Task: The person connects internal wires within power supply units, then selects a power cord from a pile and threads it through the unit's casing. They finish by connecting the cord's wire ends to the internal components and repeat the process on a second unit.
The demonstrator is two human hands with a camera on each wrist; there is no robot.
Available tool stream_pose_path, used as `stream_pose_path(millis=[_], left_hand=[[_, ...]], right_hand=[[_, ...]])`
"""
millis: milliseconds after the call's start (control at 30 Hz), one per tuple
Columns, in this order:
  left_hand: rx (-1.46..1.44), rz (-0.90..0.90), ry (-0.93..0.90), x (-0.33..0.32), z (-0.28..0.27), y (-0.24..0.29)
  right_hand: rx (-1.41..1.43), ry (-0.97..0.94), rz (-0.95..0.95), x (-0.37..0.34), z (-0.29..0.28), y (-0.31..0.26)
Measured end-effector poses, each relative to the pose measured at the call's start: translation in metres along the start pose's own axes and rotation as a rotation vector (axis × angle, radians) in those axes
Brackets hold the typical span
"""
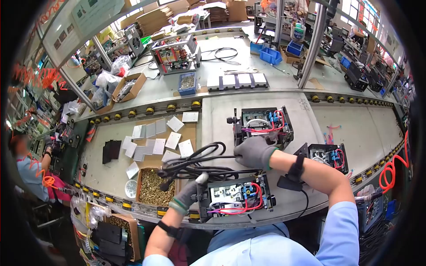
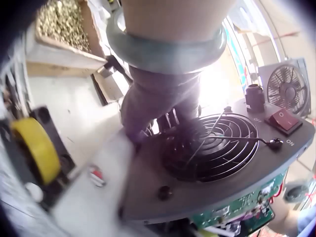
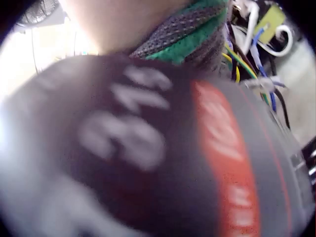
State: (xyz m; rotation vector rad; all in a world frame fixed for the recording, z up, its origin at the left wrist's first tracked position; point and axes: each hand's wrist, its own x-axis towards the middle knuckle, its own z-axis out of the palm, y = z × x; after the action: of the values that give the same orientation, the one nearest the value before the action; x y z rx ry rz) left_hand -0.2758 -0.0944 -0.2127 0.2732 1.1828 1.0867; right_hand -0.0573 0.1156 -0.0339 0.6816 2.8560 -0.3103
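Observation:
My gloved right hand (image 1: 256, 152) grips part of a coiled black cable (image 1: 199, 165) between two open-topped electrical units. In the right wrist view, a blurred dark panel with white lettering and a red strip (image 3: 229, 163) hides most of that hand; its green-and-grey glove cuff (image 3: 182, 39) shows. My left hand (image 1: 185, 195), also gloved, is at the end panel of the near unit (image 1: 235, 197), which holds red wires and white parts. In the left wrist view its fingers reach the round fan grille (image 2: 222, 145), beside a red switch (image 2: 284, 120); I cannot tell whether they grip anything.
A box of small brass-coloured parts (image 1: 155, 188) stands left of the near unit, with several light metal plates (image 1: 173, 140) behind it. Another open unit (image 1: 266, 122) lies beyond my right hand; one more (image 1: 326, 157) stands to the right. Yellow rollers (image 1: 127, 205) line the bench's near edge.

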Motion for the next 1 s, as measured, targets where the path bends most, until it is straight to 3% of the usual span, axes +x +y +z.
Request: stream_pose_path(millis=[67,100,133,200,267,300,333,400,433,467,533,567,633,700,800,833,867,933,967,1000], left_hand=[[0.202,0.164,-0.012,-0.038,0.031,0.028],[0.287,0.203,0.001,-0.057,0.042,0.045],[0.587,0.167,-0.013,-0.067,0.037,0.062],[0.981,0.464,0.178,-0.1,0.061,0.098],[0.953,0.933,0.379,-0.128,0.105,0.128],[0.941,1.171,0.319,-0.132,0.122,0.139],[0.946,1.173,0.32,-0.129,0.131,0.141],[0.628,1.032,0.032,-0.123,0.145,0.14],[0.501,0.93,0.0,-0.128,0.149,0.136],[0.503,0.932,0.003,-0.13,0.145,0.135],[0.919,0.873,-0.08,-0.129,0.13,0.132],[1.02,0.991,-0.018,-0.129,0.126,0.125],[1.1,1.01,-0.056,-0.137,0.119,0.113],[1.257,0.979,-0.052,-0.147,0.115,0.108],[1.038,0.783,-0.05,-0.162,0.118,0.12],[0.885,0.912,-0.109,-0.172,0.135,0.124],[0.814,0.897,-0.111,-0.184,0.146,0.127],[0.735,1.127,0.088,-0.19,0.152,0.121],[0.725,1.109,0.209,-0.198,0.151,0.123],[0.517,1.001,0.22,-0.209,0.155,0.126]], right_hand=[[-0.142,0.001,-0.065,-0.011,-0.035,-0.02],[-0.278,0.119,-0.254,-0.015,-0.045,-0.025],[-0.414,0.236,-0.444,-0.02,-0.053,-0.03],[-0.548,0.237,-0.437,-0.022,-0.065,-0.044],[-0.299,0.34,-0.356,-0.021,-0.07,-0.055],[-0.26,0.388,-0.336,-0.019,-0.065,-0.061],[-0.258,0.394,-0.336,-0.02,-0.065,-0.07],[0.001,0.682,-0.386,-0.026,-0.068,-0.087],[0.032,0.653,-0.399,-0.032,-0.075,-0.086],[0.034,0.655,-0.403,-0.039,-0.08,-0.081],[-0.134,0.426,-0.392,-0.059,-0.085,-0.057],[-0.097,0.416,-0.369,-0.068,-0.084,-0.041],[0.032,0.393,-0.436,-0.083,-0.073,-0.019],[-0.019,0.416,-0.416,-0.091,-0.067,-0.027],[-0.107,0.478,-0.353,-0.081,-0.08,-0.052],[-0.064,0.528,-0.469,-0.077,-0.087,-0.066],[0.005,0.561,-0.515,-0.071,-0.089,-0.083],[0.264,0.715,-0.453,-0.066,-0.102,-0.114],[0.552,0.803,-0.484,-0.06,-0.104,-0.119],[0.927,0.651,-0.463,-0.055,-0.107,-0.117]])
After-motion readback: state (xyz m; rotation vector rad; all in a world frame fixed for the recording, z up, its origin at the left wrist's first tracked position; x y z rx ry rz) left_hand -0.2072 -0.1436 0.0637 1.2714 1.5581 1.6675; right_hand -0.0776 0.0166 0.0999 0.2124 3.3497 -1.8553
